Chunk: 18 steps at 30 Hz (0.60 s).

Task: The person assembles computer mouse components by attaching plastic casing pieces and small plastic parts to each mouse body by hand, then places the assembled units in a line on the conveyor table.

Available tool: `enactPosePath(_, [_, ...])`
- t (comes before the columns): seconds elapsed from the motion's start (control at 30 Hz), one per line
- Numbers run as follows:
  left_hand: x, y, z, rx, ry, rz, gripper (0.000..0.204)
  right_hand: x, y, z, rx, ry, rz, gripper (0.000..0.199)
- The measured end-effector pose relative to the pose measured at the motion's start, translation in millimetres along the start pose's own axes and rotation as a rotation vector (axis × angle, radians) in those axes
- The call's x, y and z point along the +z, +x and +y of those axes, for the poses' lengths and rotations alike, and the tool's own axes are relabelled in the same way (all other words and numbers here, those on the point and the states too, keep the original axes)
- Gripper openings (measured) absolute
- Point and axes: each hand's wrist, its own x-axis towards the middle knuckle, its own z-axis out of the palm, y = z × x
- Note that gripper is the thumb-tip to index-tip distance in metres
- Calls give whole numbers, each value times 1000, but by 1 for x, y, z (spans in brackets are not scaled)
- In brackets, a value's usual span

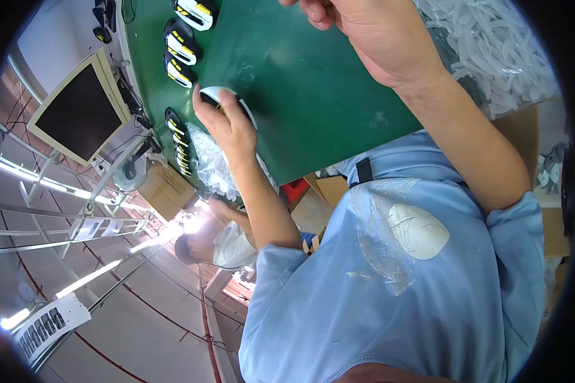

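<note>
Light-blue shirt (pixel 313 319) was seen nearest, with a crumpled clear film (pixel 377 249) and a white oval piece (pixel 418 231) lying on it.

Left hand (pixel 227 124) was closed over a black-and-white rounded piece (pixel 212 93): fingers wrapped over its top, thumb at the side. The piece was held on the green mat (pixel 313 96), right under the fingertips.

Right hand (pixel 358 32) was raised across the mat, well apart from the left. Fingers looked curled, but the tips were cut off by the top edge, so whether anything was pinched could not be told.

Judgement on the hold: the piece should be kept flat on the mat and gripped by its edges, so its face is not covered. The wrist should be kept clear of the clear bag (pixel 214 163) just below the left hand.

Beyond the left hand, a row of black pieces with yellow-and-white marks (pixel 180 48) was laid out. A tighter row of the same (pixel 179 143) sat beside the wrist. A heap of clear plastic parts (pixel 492 51) lay past the right forearm.

Farther off: a dark monitor (pixel 76 112), a cardboard box (pixel 166 190) and another person (pixel 227 246).

Hard to make out: the underside of the held piece and what kind of part it is. The far pieces were too small and bent by the lens.
</note>
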Motion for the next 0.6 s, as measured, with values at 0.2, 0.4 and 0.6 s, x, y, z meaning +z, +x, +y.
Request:
enactPosePath(0.2, [9,3,9,201,287,44,67,4,2,-2,27,-17,24,31])
enactPosePath(0.4, [19,5,13,346,424,139,65,-3,4,3,-17,28,-13,31])
enactPosePath(0.6, [2,31,16,362,139,275,54,-2,6,3,53,2,39,31])
